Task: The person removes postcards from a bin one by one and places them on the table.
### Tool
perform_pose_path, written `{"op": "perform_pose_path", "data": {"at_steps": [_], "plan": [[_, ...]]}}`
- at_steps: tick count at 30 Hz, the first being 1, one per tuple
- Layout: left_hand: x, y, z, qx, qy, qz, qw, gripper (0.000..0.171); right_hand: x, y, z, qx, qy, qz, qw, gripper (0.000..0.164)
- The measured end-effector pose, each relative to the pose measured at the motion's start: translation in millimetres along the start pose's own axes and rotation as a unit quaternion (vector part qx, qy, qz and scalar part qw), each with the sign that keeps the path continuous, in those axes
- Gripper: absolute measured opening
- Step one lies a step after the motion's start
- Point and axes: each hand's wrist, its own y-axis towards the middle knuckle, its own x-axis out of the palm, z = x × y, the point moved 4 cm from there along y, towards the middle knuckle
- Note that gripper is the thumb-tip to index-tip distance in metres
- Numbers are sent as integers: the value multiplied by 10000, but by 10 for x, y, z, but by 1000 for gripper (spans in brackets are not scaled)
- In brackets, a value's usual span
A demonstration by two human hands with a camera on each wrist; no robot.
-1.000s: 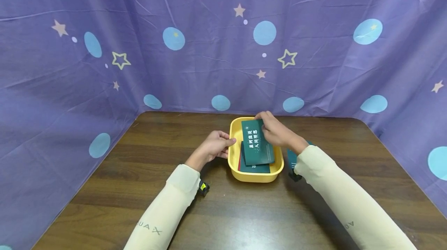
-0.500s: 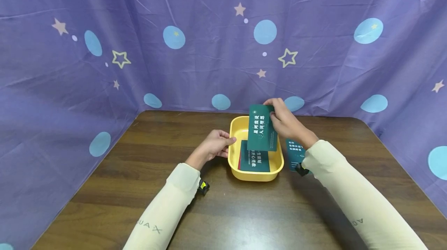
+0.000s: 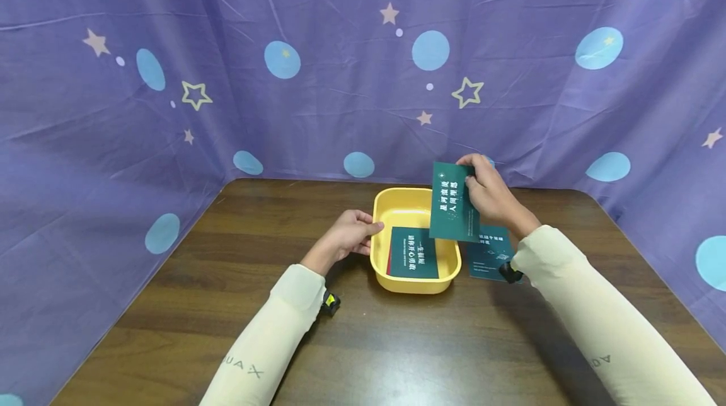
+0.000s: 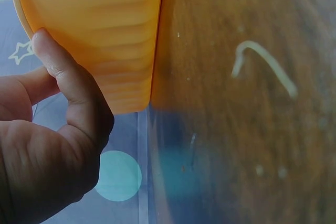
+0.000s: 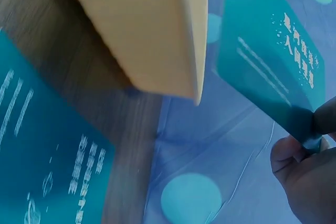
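Hanging farther right; held green card

“星河滚烫 人间理想” on raised card

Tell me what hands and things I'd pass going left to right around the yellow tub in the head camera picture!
Left hand → yellow tub → held-up green card → right hand. The card in the tub and the card on the table overlap others left to right, so I skipped them.

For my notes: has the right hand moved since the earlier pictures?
Yes: in the head view, the right hand moved mainly rightward, judged against the patterned curtain.
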Motion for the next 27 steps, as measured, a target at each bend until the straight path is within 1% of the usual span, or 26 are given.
{"op": "perform_pose_path", "data": {"at_steps": [8, 13, 16, 18, 21, 25, 27], "plan": [[6, -6, 18, -23, 6, -2, 10000, 31, -124, -50, 303, 292, -317, 43, 9991, 28], [4, -5, 18, -42, 29, -2, 10000, 31, -199, -104, 505, 557, -454, 115, 9974, 29], [-5, 7, 7, -43, 14, 23, 10000, 31, -244, -143, 637, 680, -612, 160, 9957, 28], [-9, 19, -2, -48, 1, 20, 10000, 31, -264, -183, 718, 734, -763, 109, 9943, 27], [-14, 32, -12, -51, 3, 6, 10000, 31, -259, -258, 846, 844, -909, -136, 9922, 26], [-16, 41, -12, -61, 11, -14, 10000, 32, -191, -354, 991, 951, -1095, -771, 9864, 24], [-17, 43, -11, -59, 8, -7, 10000, 32, -147, -385, 1034, 927, -1188, -1073, 9827, 23]]}}
